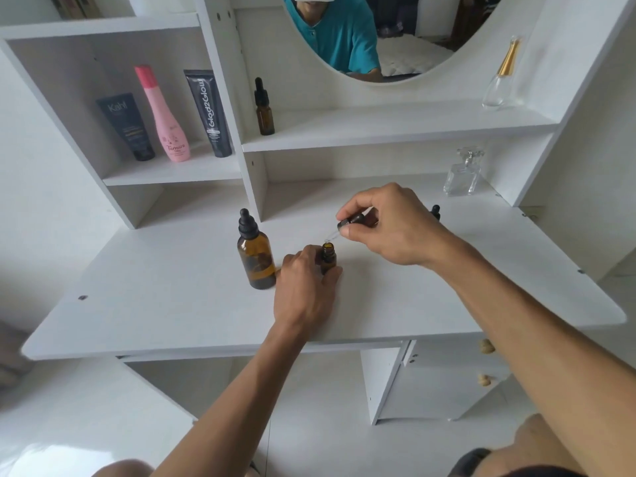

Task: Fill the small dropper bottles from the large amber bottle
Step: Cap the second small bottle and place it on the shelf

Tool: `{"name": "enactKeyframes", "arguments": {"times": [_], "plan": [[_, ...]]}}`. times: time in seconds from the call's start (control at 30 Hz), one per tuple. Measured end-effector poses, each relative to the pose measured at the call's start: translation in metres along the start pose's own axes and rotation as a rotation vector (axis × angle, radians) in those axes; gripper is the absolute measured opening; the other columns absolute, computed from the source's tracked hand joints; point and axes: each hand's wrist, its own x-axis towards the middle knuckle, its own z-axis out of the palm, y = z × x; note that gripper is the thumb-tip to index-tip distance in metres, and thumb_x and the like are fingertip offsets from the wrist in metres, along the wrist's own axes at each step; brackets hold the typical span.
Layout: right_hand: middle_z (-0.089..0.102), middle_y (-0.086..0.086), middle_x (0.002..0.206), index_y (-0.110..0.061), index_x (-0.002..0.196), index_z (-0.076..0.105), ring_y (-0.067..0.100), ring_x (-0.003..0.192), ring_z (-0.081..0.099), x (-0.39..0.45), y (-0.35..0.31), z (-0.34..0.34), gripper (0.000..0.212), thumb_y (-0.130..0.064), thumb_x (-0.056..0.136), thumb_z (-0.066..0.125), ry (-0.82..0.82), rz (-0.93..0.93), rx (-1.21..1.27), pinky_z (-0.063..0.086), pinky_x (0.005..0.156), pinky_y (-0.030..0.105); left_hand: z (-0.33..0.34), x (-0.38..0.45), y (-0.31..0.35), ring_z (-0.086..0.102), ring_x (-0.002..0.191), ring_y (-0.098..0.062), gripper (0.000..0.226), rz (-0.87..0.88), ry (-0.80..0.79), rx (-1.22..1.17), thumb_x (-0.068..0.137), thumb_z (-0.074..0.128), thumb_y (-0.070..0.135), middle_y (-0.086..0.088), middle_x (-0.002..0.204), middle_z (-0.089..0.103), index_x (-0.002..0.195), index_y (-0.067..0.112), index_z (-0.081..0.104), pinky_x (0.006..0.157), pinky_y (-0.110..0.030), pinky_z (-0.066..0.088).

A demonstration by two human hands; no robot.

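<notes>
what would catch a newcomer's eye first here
At the middle of the white vanity desk, the right hand holds a dropper, its glass tip over the open small amber bottle steadied by the left hand. The large amber bottle, capped, stands just left. A pink bottle brightens the left shelf, between two dark tubes.

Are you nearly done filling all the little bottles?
Not yet. One capped small bottle stands on the shelf; its fill can't be seen. Now the left hand steadies an open small bottle while the right hand holds a dropper over it. Another dropper top waits behind.
</notes>
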Motion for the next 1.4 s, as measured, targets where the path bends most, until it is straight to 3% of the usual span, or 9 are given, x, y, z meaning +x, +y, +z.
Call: {"name": "enactKeyframes", "arguments": {"times": [0.1,0.2,0.53,0.7,0.97,1.13,1.27,1.4], "plan": [[0.073,-0.005,0.093,-0.021,0.101,0.076,0.002,0.073,0.065,0.003,-0.005,0.0,0.014,-0.021,0.087,0.074,-0.054,-0.029,-0.109,0.046,0.067,0.009,0.0,-0.001,0.001,0.057,0.103,-0.027,0.03,0.003,-0.004,-0.008,0.085,0.07,0.026,-0.007,0.104,0.07,0.112,0.013,0.065,0.086,-0.046,0.049],[0.074,-0.004,0.096,-0.02,0.104,0.076,0.004,0.077,0.065,0.007,-0.009,0.004,0.017,-0.02,0.087,0.073,-0.08,-0.039,-0.157,0.047,0.074,0.018,0.0,-0.001,0.001,0.057,0.103,-0.027,0.029,0.002,-0.009,-0.005,0.085,0.069,0.027,-0.005,0.104,0.07,0.111,0.014,0.065,0.085,-0.045,0.05],[0.072,-0.006,0.097,-0.019,0.107,0.074,0.006,0.072,0.067,0.012,-0.008,0.025,0.024,-0.019,0.084,0.079,-0.103,-0.028,-0.039,0.047,0.063,0.013,-0.003,-0.001,0.002,0.054,0.097,-0.028,0.028,0.03,-0.01,0.033,0.088,0.068,0.024,-0.01,0.102,0.067,0.111,0.011,0.061,0.079,-0.043,0.048],[0.072,-0.006,0.097,-0.02,0.109,0.073,0.008,0.08,0.066,0.01,0.0,0.034,0.021,-0.017,0.088,0.074,-0.114,-0.037,-0.046,0.047,0.075,0.017,0.001,0.001,-0.002,0.053,0.093,-0.026,0.023,0.049,0.004,0.034,0.086,0.066,0.024,-0.007,0.097,0.068,0.105,0.013,0.062,0.074,-0.04,0.047],[0.07,-0.01,0.1,-0.021,0.11,0.073,0.005,0.087,0.065,0.007,0.007,0.038,0.022,-0.024,0.089,0.073,-0.124,-0.052,-0.029,0.04,0.067,0.005,0.005,0.003,-0.006,0.055,0.091,-0.025,0.022,0.077,0.025,0.034,0.089,0.066,0.028,-0.005,0.097,0.069,0.105,0.014,0.063,0.071,-0.038,0.047],[0.073,-0.012,0.099,-0.024,0.109,0.074,0.003,0.095,0.065,0.007,0.008,0.036,0.022,-0.015,0.089,0.072,-0.13,-0.061,0.019,0.045,0.075,0.011,0.006,0.003,-0.008,0.055,0.089,-0.024,0.019,0.085,0.024,0.042,0.089,0.065,0.029,-0.003,0.095,0.069,0.102,0.015,0.062,0.071,-0.04,0.048],[0.074,-0.006,0.091,-0.022,0.103,0.075,0.006,0.09,0.068,0.01,0.011,0.038,0.022,-0.027,0.083,0.081,-0.075,-0.056,0.03,0.043,0.072,0.002,0.006,0.004,-0.008,0.054,0.091,-0.025,0.02,0.075,0.014,0.048,0.087,0.065,0.027,-0.004,0.095,0.068,0.101,0.013,0.062,0.073,-0.042,0.049],[0.073,-0.014,0.096,-0.024,0.104,0.075,0.0,0.092,0.067,0.008,0.011,0.034,0.021,-0.025,0.083,0.08,-0.088,-0.054,0.065,0.048,0.077,0.012,0.006,0.003,-0.008,0.054,0.093,-0.025,0.021,0.066,0.004,0.038,0.087,0.065,0.027,-0.004,0.095,0.069,0.103,0.014,0.062,0.075,-0.043,0.049]]}}
